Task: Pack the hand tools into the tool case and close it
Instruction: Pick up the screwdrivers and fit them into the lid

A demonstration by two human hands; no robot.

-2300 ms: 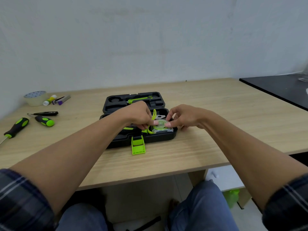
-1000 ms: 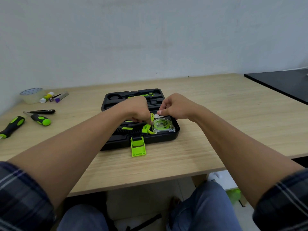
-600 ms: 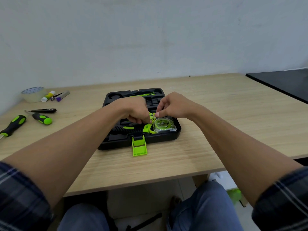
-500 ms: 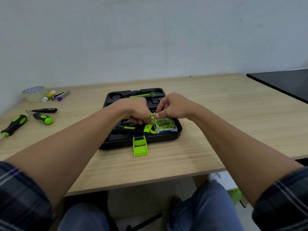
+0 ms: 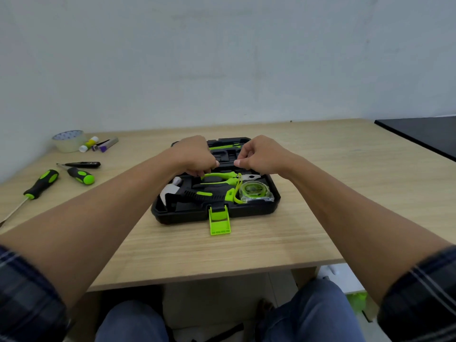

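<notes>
The black tool case [image 5: 271, 206] lies open in the middle of the wooden table, its lid [image 5: 229, 154] flat behind it. In the near half sit a hammer [image 5: 170, 191], green-handled pliers [image 5: 222, 176] and a green tape measure [image 5: 254, 191] with its strap looped beside it. My left hand [image 5: 195, 154] hovers over the back left of the tray, its curled fingertips on the pliers' handle. My right hand [image 5: 261, 156] is curled over the pliers' jaws, thumb against forefinger, with nothing visible in it. Two green-and-black screwdrivers [image 5: 42, 183] [image 5: 81, 176] and a black tester pen [image 5: 81, 164] lie at the left.
The case's green latch [image 5: 219, 222] hangs open on the table towards me. A roll of clear tape [image 5: 69, 140], a glue stick [image 5: 88, 144] and a marker [image 5: 106, 145] sit at the back left. A black surface [image 5: 424, 134] adjoins the table at the right.
Both hands have left the tape measure and its strap and moved back over the pliers. The tape measure now sits in its slot with the strap lying loose.
</notes>
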